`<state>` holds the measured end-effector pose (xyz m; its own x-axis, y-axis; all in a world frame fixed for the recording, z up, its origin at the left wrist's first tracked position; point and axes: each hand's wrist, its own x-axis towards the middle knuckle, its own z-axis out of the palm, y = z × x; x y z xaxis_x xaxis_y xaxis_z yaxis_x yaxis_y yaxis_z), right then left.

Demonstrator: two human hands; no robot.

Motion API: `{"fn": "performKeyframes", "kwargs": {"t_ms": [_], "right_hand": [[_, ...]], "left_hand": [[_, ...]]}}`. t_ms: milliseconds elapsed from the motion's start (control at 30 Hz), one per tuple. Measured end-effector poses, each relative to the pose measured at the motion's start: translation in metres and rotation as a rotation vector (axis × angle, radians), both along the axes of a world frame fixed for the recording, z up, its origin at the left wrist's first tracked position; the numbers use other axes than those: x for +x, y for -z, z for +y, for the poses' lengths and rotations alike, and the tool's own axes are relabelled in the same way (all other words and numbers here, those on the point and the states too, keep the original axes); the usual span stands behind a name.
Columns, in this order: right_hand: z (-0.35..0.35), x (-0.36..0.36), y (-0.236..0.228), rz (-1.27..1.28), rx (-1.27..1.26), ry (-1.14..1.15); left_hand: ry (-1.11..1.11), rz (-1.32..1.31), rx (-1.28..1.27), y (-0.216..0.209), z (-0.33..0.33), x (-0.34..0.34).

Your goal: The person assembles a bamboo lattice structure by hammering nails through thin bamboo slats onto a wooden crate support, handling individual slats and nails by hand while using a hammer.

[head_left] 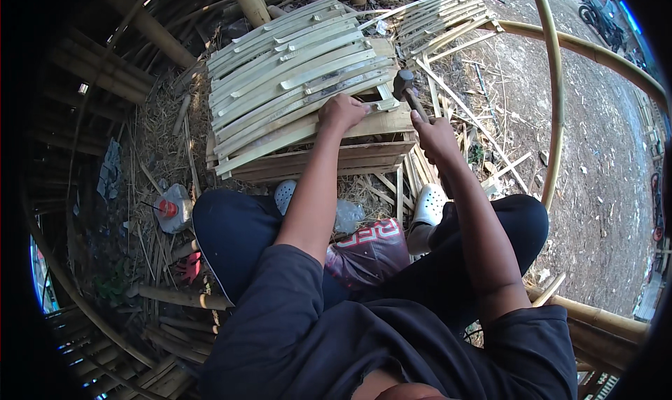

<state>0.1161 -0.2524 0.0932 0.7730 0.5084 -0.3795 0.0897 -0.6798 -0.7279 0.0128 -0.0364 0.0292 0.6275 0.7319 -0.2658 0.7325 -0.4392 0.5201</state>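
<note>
My right hand [435, 139] is wrapped round the handle of a hammer [403, 85], its dark head raised above the right end of a wooden crate [378, 155]. Pale split-bamboo slats [280, 85] lie side by side across the crate top, their right ends near the hammer. My left hand [341, 113] rests over the front slats, thumb and fingertips pinched together near a small crosspiece [383, 106] at the crate's edge. Whatever is between those fingertips is too small to make out. One front slat [262, 146] lies askew, its left end sticking out past the crate.
A second slatted bamboo panel [444, 18] lies beyond the crate, with loose strips [476, 123] on the right. Bent bamboo poles [553, 106] curve up beside me. A plastic bag with a red container [168, 207] lies at left. A patterned cloth [371, 253] hangs between my knees.
</note>
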Motion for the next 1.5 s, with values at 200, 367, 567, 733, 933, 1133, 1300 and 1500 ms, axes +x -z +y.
{"fn": "performKeyframes", "kwargs": {"t_ms": [200, 367, 567, 733, 933, 1133, 1300, 1500], "right_hand": [[-0.004, 0.005, -0.027, 0.048, 0.101, 0.076], [-0.004, 0.003, -0.029, 0.079, 0.093, 0.066], [-0.005, 0.006, 0.001, 0.007, -0.003, 0.01], [-0.01, 0.007, -0.017, 0.073, -0.018, 0.077], [-0.021, 0.014, -0.079, 0.156, 0.207, 0.167], [-0.024, 0.021, -0.111, 0.189, 0.343, 0.222], [-0.02, 0.019, -0.129, 0.196, 0.364, 0.25], [-0.013, 0.018, -0.127, 0.204, 0.372, 0.172]], "left_hand": [[0.006, 0.0, 0.02, -0.004, -0.006, -0.001], [0.032, -0.081, 0.275, -0.01, -0.022, -0.004], [0.119, -0.296, 0.33, -0.009, -0.025, -0.006], [0.391, -0.294, 0.483, -0.019, -0.02, 0.018], [0.94, 0.164, 0.612, -0.053, -0.003, 0.067], [1.112, 0.288, 0.672, -0.051, -0.009, 0.088], [1.174, 0.382, 0.674, -0.05, -0.005, 0.103], [1.227, 0.305, 0.546, -0.03, 0.015, 0.109]]}}
